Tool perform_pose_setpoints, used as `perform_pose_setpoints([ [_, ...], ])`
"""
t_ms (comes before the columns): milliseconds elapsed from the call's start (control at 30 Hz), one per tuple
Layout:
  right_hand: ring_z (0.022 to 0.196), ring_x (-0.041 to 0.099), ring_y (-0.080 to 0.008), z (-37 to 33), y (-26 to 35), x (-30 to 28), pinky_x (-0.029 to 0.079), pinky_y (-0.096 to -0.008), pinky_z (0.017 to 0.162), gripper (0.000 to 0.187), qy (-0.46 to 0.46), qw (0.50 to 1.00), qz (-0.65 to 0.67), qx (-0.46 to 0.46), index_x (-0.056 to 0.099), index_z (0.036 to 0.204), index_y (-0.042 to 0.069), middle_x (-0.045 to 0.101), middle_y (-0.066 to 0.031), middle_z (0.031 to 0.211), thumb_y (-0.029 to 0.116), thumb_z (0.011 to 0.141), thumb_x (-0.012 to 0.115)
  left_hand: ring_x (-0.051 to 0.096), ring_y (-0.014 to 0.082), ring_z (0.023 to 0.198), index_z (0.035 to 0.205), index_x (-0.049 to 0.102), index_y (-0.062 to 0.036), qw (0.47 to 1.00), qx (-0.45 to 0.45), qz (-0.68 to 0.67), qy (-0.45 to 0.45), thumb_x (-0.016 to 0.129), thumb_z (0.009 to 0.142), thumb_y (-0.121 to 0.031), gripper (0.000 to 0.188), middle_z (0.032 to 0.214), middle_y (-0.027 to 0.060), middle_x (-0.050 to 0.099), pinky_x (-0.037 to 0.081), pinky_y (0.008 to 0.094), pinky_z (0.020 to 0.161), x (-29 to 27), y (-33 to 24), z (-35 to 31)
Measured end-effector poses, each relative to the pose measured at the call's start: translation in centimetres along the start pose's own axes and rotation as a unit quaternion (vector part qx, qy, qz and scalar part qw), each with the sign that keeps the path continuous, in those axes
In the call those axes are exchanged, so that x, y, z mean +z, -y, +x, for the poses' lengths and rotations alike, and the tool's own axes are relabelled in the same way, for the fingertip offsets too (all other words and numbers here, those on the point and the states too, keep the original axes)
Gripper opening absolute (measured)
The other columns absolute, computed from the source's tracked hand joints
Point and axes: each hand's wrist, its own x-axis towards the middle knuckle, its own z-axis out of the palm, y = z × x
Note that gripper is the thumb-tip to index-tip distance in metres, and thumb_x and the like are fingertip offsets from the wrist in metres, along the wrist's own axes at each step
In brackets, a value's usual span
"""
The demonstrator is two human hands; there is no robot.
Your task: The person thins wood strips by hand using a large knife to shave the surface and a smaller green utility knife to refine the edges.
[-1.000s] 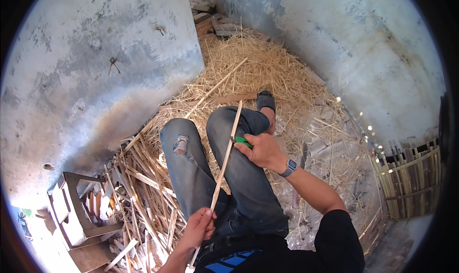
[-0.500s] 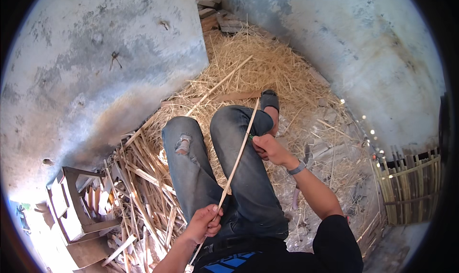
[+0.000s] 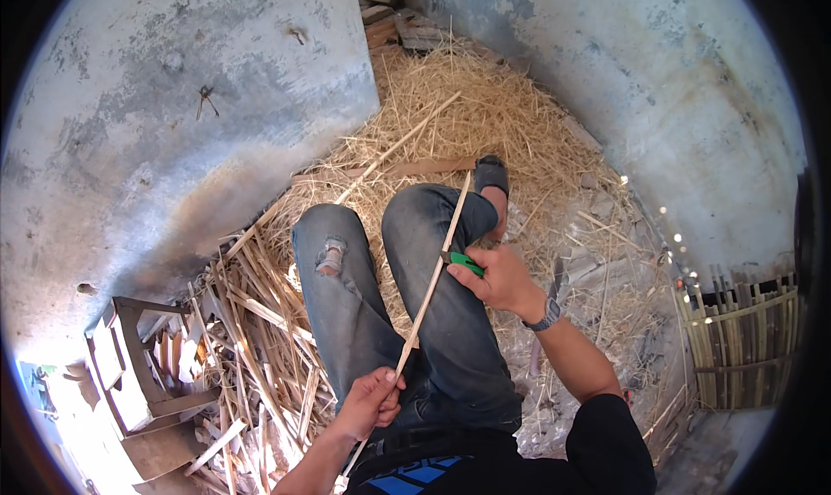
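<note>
A long thin pale strip, seemingly split bamboo (image 3: pixel 426 300), slants across my right thigh, its far tip near my foot. My left hand (image 3: pixel 372 400) is closed round its lower part, close to my lap, and the strip's tail runs on below the fist. In my right hand (image 3: pixel 502 280) is a green-handled utility knife (image 3: pixel 466 262), gripped with the thumb along the handle. Its dark front end meets the strip above my right knee; how far the blade bites cannot be made out.
Loose straw-like shavings (image 3: pixel 459 105) cover the floor ahead. Many split sticks (image 3: pixel 260 348) are piled at my left beside a wooden frame (image 3: pixel 130 374). A slatted bamboo basket (image 3: pixel 744 348) stands at the right. Weathered walls (image 3: pixel 658 105) rise on both sides.
My right hand has turned, bringing the green knife handle into sight and its tip against the strip. The left hand keeps its hold in nearly the same place.
</note>
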Motion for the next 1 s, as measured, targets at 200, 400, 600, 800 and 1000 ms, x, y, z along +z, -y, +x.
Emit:
perform_pose_setpoints([
  [200,0.054,0.062,-0.0362,0.3,0.1,0.3,0.047,-0.0454,0.048,0.055,-0.081,0.98,-0.179,-0.012,0.059,0.068,0.008,0.06,-0.0147,0.057,0.058,0.092,0.062,0.024,0.007,0.045,0.101,0.052,-0.0048,1.0,0.0,-0.005,-0.008,0.046,0.109,-0.033,0.03,0.059,-0.0031,0.029,0.018,0.0249,0.042,-0.9,0.8,-0.8],
  [400,0.051,0.063,-0.0293,1.6,-2.0,1.5,0.047,-0.0407,0.045,0.057,-0.123,0.959,-0.238,-0.096,0.056,0.068,0.011,0.058,-0.0089,0.054,0.064,0.089,0.06,0.024,0.0067,0.045,0.099,0.05,-0.0065,1.0,0.017,-0.002,-0.017,0.044,0.11,-0.032,0.028,0.06,-0.003,0.03,0.019,0.025,0.042,-0.4,0.6,-1.4],
  [600,0.056,0.063,-0.0291,3.2,-2.8,2.1,0.046,-0.0421,0.045,0.056,-0.151,0.95,-0.228,-0.148,0.052,0.068,0.012,0.056,-0.0076,0.056,0.062,0.091,0.06,0.029,0.0063,0.044,0.099,0.049,-0.0072,0.997,0.054,0.036,-0.041,0.043,0.11,-0.031,0.027,0.06,-0.0024,0.035,0.023,0.0238,0.041,0.2,1.1,-1.8],
  [800,0.044,0.051,-0.02,4.4,-1.0,3.7,0.037,-0.0317,0.041,0.056,-0.071,0.981,0.156,0.088,0.052,0.065,0.014,0.046,-0.0016,0.049,0.062,0.095,0.057,0.034,0.0056,0.044,0.099,0.049,-0.0063,0.985,0.121,0.095,-0.073,0.044,0.11,-0.03,0.026,0.06,-0.0025,0.04,0.027,0.023,0.041,0.8,0.9,1.4],
  [1000,0.037,0.023,-0.006,3.1,-2.0,0.7,0.018,-0.0233,0.038,0.063,0.064,0.619,0.743,0.244,0.032,0.062,0.019,0.025,0.0084,0.048,0.069,0.099,0.04,0.036,0.005,0.045,0.1,0.051,-0.0048,0.989,0.118,0.087,-0.028,0.043,0.11,-0.03,0.028,0.059,-0.0034,0.041,0.029,0.0224,0.042,0.8,0.1,4.2],
])
